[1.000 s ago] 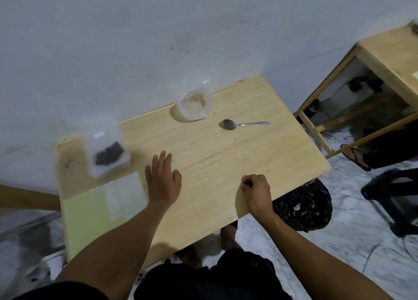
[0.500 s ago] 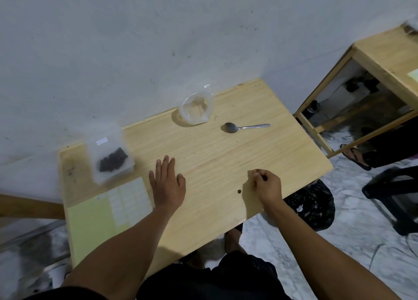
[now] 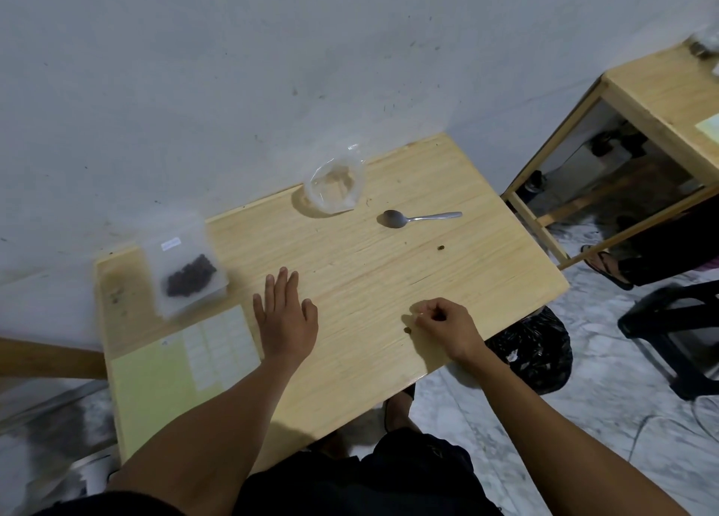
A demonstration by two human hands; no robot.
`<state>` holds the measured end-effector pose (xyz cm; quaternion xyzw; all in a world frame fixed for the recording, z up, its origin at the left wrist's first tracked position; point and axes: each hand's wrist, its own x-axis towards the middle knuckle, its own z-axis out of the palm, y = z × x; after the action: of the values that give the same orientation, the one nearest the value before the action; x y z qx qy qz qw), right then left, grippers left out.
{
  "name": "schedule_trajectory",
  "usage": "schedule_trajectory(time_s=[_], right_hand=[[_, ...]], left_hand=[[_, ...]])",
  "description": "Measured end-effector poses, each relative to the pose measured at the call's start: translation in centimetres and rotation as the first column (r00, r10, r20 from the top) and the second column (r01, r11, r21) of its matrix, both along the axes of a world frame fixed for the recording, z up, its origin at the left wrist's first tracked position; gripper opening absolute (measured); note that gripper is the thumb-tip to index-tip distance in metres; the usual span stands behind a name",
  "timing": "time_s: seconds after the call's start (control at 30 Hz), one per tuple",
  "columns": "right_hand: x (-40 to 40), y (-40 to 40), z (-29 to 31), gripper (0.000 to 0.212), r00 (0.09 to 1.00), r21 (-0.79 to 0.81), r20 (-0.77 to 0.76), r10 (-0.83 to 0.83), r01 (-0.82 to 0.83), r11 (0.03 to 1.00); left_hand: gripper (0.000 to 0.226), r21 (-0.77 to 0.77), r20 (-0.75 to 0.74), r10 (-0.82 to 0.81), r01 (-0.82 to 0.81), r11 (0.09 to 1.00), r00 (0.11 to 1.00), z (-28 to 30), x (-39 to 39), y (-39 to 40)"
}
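Just left of the right hand [image 3: 443,326], fingers curled, a brown bean [image 3: 406,329] lay on the table [image 3: 389,274], farther from the flat, empty left hand [image 3: 286,321]; whether the right hand held anything was unclear.

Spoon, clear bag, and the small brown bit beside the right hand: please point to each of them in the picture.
spoon [image 3: 423,217]: head view, on the handle, near the bowl.
clear bag [image 3: 336,188]: head view, on the middle of its face.
brown bit [image 3: 406,329]: head view, on the bit itself.
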<state>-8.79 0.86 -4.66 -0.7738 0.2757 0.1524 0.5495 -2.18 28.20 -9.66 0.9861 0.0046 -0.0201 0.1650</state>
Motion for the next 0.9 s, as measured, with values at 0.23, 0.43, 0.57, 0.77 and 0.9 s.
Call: schedule_trajectory(time_s=[0.23, 0.43, 0.57, 0.77, 0.9], right_hand=[[-0.6, 1.6, -0.1, 0.014, 0.983, -0.213, -0.010, 0.185, -0.182, 0.960], [-0.6, 2.2, -0.9, 0.008, 0.968, -0.336, -0.013, 0.250, -0.240, 0.911], [-0.6, 1.7, -0.7, 0.006, 0.990, -0.235, 0.008, 0.139, -0.134, 0.963], [1.9, -0.1, 0.8, 0.015, 0.981, 0.104, -0.005, -0.194, 0.193, 0.976], [4.9, -2.3, 0.6, 0.011, 0.976, 0.057, 0.022, -0.216, 0.214, 0.975]], left_hand=[[0.053, 0.001, -0.022, 0.005, -0.005, 1.000, 1.000, 0.1, 0.0, 0.0], [0.054, -0.010, -0.035, 0.000, -0.001, 1.000, 0.999, 0.2, 0.1, 0.1], [0.054, -0.011, -0.029, 0.006, -0.007, 1.000, 1.000, 0.2, 0.1, 0.0], [0.054, 0.003, -0.065, 0.046, -0.046, 0.999, 0.997, 1.0, 0.5, -1.2], [0.053, -0.026, -0.089, 0.012, -0.014, 1.000, 0.996, 1.2, 0.8, -2.8]])
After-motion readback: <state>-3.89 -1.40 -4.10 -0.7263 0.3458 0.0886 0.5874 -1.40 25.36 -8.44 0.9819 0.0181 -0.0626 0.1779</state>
